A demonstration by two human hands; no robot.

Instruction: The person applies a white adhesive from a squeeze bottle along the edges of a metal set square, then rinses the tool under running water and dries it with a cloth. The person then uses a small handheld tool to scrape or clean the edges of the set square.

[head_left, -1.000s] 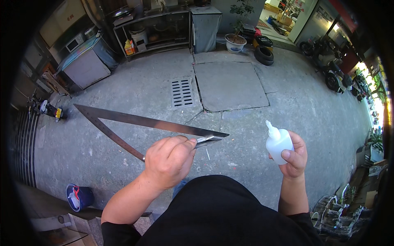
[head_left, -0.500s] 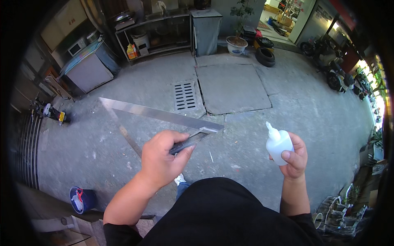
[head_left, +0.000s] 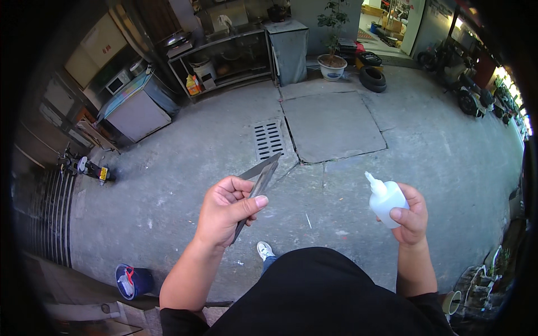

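Observation:
My left hand (head_left: 227, 210) is closed on a flat metal tool with a dark ribbed grip (head_left: 259, 190), thumb pressed along its near side. Thin metal strips of the tool run up toward the drain grate and meet in a point; seen nearly edge-on, its exact kind does not show. To the right, my right hand (head_left: 413, 215) grips a white translucent squeeze bottle (head_left: 386, 203), fingers behind and thumb in front. The bottle leans left, its narrow nozzle pointing up and away from me. Tool and bottle are held apart, above the concrete floor.
A slotted drain grate (head_left: 269, 140) and a concrete slab (head_left: 336, 126) lie ahead. Beyond stand a metal sink bench (head_left: 230, 78), a potted plant (head_left: 332, 67) and stacked tyres (head_left: 372, 79). A blue bucket (head_left: 134, 281) is at lower left; parked scooters (head_left: 469, 98) line the right.
My left hand has turned the tool from a broad triangular outline to nearly edge-on. The bottle tilts slightly more to the left. The whole view has shifted a little.

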